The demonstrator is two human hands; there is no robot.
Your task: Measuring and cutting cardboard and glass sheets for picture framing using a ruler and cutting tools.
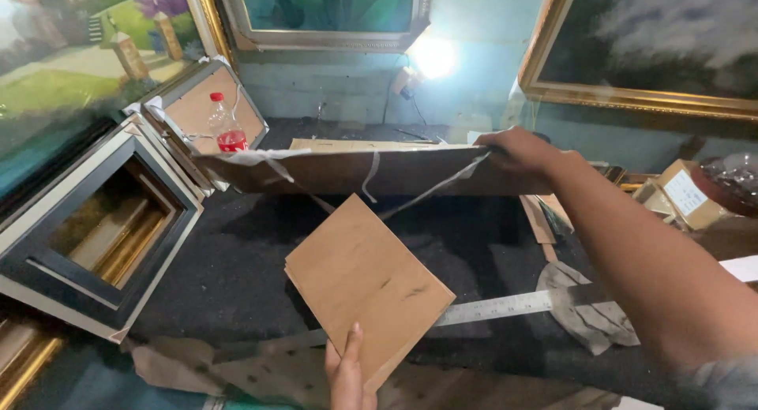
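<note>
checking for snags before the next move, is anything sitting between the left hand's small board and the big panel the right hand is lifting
Nothing visible does. The left hand grips the small wooden board at its near edge, the right hand holds up the large panel, and only loose white tape strips dangle from the panel between them.

I see a small tan board stack [367,288], tilted up near centre, a corner pointing far. Beyond it, a long brown backing board [355,171] stands on edge, torn tape strips dangling.
</note>
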